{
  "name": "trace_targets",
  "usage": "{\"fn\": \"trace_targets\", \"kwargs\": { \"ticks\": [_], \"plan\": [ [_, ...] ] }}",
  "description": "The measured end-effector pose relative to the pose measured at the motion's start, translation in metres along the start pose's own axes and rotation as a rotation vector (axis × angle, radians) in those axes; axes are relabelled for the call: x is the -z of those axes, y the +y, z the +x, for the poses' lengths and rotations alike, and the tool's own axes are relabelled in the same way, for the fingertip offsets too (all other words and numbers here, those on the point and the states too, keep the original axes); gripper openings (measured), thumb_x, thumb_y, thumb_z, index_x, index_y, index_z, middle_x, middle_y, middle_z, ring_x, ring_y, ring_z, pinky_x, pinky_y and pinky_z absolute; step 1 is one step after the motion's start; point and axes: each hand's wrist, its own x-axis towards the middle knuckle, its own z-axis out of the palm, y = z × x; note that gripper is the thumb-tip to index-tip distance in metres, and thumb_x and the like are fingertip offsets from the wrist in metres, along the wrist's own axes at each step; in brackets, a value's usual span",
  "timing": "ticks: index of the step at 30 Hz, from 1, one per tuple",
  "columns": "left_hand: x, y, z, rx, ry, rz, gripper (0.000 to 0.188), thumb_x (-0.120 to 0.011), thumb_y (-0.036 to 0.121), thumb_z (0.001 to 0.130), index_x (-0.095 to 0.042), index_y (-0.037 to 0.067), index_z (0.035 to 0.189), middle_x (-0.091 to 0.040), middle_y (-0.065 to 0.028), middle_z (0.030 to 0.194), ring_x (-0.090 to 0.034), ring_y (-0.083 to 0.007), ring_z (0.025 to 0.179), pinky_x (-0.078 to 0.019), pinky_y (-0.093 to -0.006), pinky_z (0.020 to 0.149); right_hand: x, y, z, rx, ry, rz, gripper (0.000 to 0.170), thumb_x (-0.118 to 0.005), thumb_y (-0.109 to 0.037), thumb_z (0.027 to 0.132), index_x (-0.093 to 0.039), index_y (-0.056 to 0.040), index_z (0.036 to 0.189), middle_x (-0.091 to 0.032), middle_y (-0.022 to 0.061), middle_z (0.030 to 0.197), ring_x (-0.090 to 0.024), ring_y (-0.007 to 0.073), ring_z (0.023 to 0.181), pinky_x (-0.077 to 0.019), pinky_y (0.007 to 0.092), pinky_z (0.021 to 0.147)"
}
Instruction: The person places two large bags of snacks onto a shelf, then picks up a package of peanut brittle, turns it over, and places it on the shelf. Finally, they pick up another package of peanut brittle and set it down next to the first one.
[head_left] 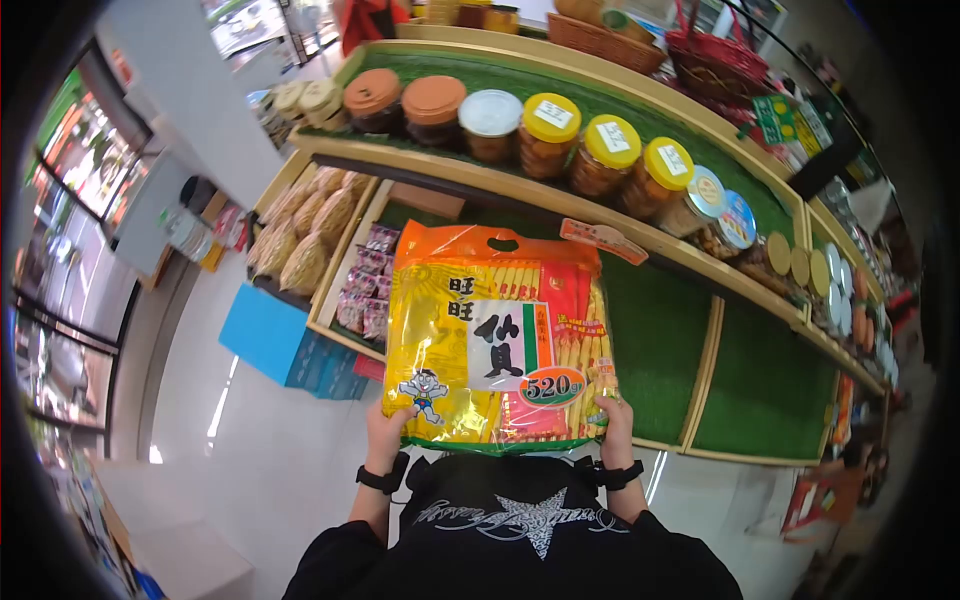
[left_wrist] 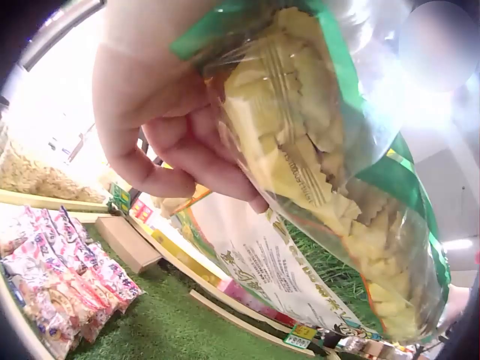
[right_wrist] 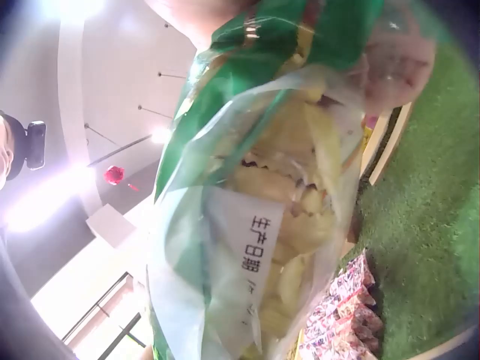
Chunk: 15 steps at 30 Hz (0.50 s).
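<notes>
A large snack bag (head_left: pixel 500 340), yellow and red with an orange top strip and a handle slot, stands upright in front of the person's body. My left hand (head_left: pixel 385 432) grips its lower left corner, thumb on the front. At the lower right corner my right hand (head_left: pixel 617 425) holds it the same way. In the left wrist view, the fingers (left_wrist: pixel 214 161) curl behind the bag, and small wrapped pieces (left_wrist: pixel 300 135) show through the clear bottom. The right wrist view shows a white label (right_wrist: pixel 251 255) on the bag's underside; most of that hand is hidden by the bag.
Behind the bag, a wooden display stand lined with green turf (head_left: pixel 650 350) holds small purple-pink packets (head_left: pixel 365 280) and netted bags (head_left: pixel 310 225). Along its upper shelf stand several lidded jars (head_left: pixel 550 130). A blue box (head_left: pixel 265 330) sits on the floor at left.
</notes>
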Motion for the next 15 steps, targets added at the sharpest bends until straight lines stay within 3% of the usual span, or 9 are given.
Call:
{"fn": "trace_targets", "kwargs": {
  "ticks": [5, 15],
  "plan": [
    [0.001, -0.002, 0.038, 0.053, -0.193, 0.137, 0.024, -0.058, 0.006, 0.067, -0.057, -0.006, 0.088, -0.060, -0.0076, 0.077, -0.056, -0.0120, 0.067, -0.0449, -0.0243, 0.062, -0.002, 0.015, -0.025, 0.008, 0.207, 0.021, 0.029, -0.054, -0.011, 0.075, -0.055, 0.0037, 0.100, -0.059, 0.0045, 0.088, -0.055, 0.0116, 0.077, -0.0422, 0.0231, 0.068],
    [-0.016, -0.038, 0.072, 0.231, -0.369, 0.121, 0.025, -0.058, 0.009, 0.068, -0.056, -0.006, 0.089, -0.061, -0.0071, 0.078, -0.057, -0.0127, 0.069, -0.0449, -0.0236, 0.063, 0.012, 0.044, -0.046, -0.012, 0.406, 0.084, 0.028, -0.055, -0.012, 0.074, -0.056, 0.0050, 0.097, -0.059, 0.0060, 0.087, -0.055, 0.0128, 0.076, -0.0425, 0.0243, 0.068]
  ]
}}
